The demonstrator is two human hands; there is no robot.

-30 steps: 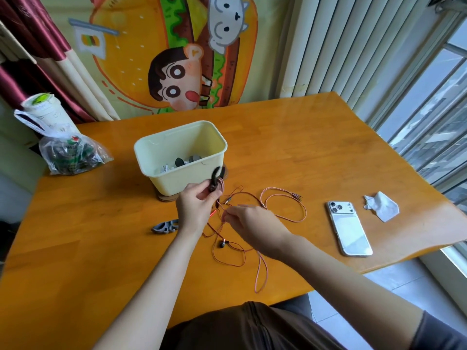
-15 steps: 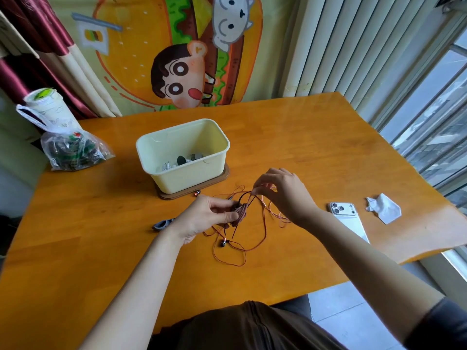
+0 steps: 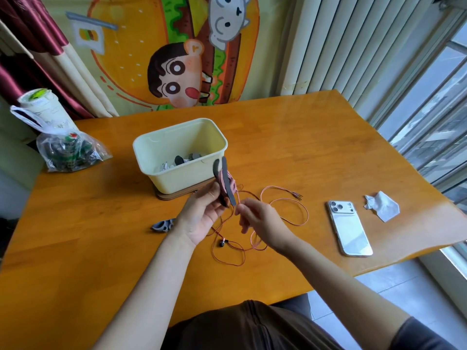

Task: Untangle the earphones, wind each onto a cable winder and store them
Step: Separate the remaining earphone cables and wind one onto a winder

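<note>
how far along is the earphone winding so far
Done: the bin already holds what look like wound sets. In hand: the left hand holds a winder with several turns of cable; the right hand pinches the cable beside it. Left: much of the cable, with earbud and plug, lies loose on the table, then storing. A spare winder lies by the left hand.

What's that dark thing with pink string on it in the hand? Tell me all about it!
It is a winder: two flat, dark grey, rubbery-looking flaps with pink cable wound between them. The left hand grips its lower end, holding it upright and slightly tilted above the table, in front of the cream box. More cable runs from it to the right hand, which pinches it, then lies in loose loops on the table.
</note>
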